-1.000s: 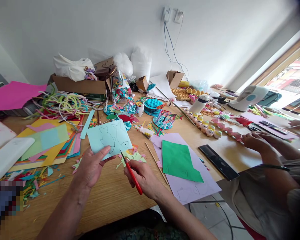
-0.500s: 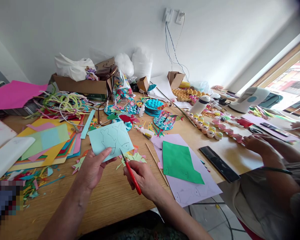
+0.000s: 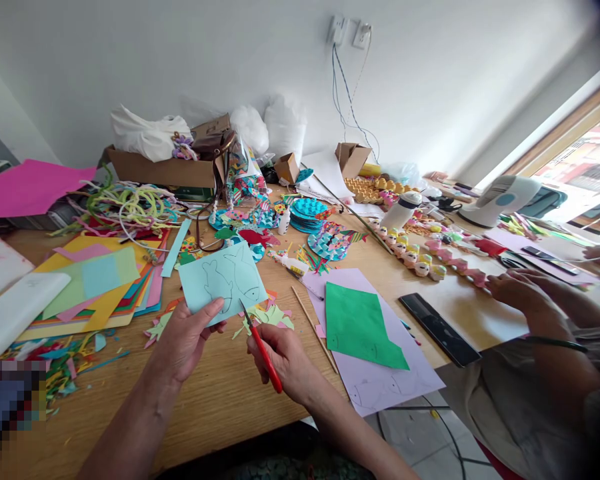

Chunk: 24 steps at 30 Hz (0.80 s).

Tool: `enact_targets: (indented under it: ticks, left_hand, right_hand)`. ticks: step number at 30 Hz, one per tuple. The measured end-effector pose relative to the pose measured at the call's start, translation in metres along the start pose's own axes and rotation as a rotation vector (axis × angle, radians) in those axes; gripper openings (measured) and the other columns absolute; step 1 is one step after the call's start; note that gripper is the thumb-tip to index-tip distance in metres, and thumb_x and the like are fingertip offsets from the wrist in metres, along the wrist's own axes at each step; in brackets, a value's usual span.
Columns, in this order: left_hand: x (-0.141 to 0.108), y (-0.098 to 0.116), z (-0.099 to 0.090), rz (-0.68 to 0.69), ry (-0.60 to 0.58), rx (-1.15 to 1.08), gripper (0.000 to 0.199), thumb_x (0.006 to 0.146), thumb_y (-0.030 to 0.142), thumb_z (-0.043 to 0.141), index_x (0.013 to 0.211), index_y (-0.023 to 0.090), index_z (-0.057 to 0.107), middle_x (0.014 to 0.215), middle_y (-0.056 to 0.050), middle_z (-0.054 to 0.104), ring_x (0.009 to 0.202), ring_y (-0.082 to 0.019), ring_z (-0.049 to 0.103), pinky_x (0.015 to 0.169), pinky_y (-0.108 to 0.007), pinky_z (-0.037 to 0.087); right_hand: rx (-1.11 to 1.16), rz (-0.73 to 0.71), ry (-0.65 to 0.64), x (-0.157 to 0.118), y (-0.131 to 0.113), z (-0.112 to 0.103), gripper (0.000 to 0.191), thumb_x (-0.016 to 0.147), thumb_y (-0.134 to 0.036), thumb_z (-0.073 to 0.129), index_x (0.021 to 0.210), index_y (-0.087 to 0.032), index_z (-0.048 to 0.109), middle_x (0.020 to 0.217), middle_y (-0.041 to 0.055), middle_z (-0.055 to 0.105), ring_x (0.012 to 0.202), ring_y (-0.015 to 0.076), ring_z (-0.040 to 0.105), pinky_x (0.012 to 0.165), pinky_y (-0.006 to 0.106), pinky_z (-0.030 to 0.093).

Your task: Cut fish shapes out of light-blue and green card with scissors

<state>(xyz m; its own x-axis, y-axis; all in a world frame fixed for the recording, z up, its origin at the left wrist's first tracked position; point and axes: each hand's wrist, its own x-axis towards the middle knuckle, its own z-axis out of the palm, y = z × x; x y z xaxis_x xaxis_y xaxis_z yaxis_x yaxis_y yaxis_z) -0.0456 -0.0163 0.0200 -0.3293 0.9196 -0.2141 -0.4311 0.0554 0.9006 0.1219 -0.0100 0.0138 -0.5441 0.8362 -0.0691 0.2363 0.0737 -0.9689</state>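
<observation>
Between the thumb and fingers of my left hand [image 3: 193, 340] is a light blue sheet of paper [image 3: 220, 270] with fish outlines drawn on it. The sheet is held up over the table. My right hand [image 3: 285, 360] is closed round the red handles of a pair of scissors [image 3: 264, 353]. Their dark blades point up and reach the sheet's lower edge, near the drawn fish head. Paper scraps [image 3: 267, 317] lie on the table behind the scissors. A green sheet [image 3: 357, 325] rests on a lilac sheet [image 3: 420, 387] to the right, both with pencilled fish.
Coloured paper sheets [image 3: 90, 273] and a heap of cut strips [image 3: 75, 363] lie at the left. Woven paper fish [image 3: 330, 240] stand in the middle. A black phone [image 3: 439, 328] and a wooden stick [image 3: 314, 327] lie on the right. A co-worker's hands [image 3: 515, 290] are at the right edge.
Almost nothing differs. My left fingers under the sheet have drawn in slightly, and the sheet has shifted a little. The scissors stay at its lower edge.
</observation>
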Motion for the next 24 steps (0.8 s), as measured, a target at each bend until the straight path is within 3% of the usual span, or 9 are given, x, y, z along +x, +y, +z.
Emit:
enact_targets:
  ticks: [14,19,24]
  left_hand:
    - [-0.0004,-0.0002,0.0010,-0.002,0.018,0.040,0.037,0.052,0.029,0.085,0.081,0.017,0.068,0.065,0.004,0.067,0.047,-0.008,0.054,0.041,-0.019,0.045]
    - [-0.0039,-0.0029,0.0052,0.010,-0.003,0.105,0.028,0.053,0.031,0.083,0.069,0.016,0.066,0.056,0.003,0.064,0.044,-0.009,0.052,0.039,-0.020,0.042]
    - [-0.0062,-0.0056,0.0070,0.012,-0.033,0.094,0.023,0.057,0.029,0.080,0.069,0.017,0.065,0.055,0.003,0.063,0.043,-0.009,0.051,0.039,-0.020,0.040]
  right_hand:
    - [0.217,0.134,-0.104,-0.0010,0.0016,-0.0017,0.023,0.084,-0.034,0.046,0.067,-0.018,0.047,0.049,-0.0062,0.041,0.040,0.0072,0.041,0.039,0.018,0.033]
    - [0.267,0.186,-0.075,0.0010,0.0009,-0.0009,0.026,0.083,-0.038,0.051,0.067,-0.018,0.048,0.048,-0.0068,0.042,0.039,0.0065,0.042,0.038,0.017,0.033]
    - [0.265,0.178,-0.056,0.0016,0.0047,0.0009,0.030,0.083,-0.043,0.051,0.067,-0.018,0.048,0.049,-0.0067,0.042,0.040,0.0062,0.041,0.037,0.017,0.032]
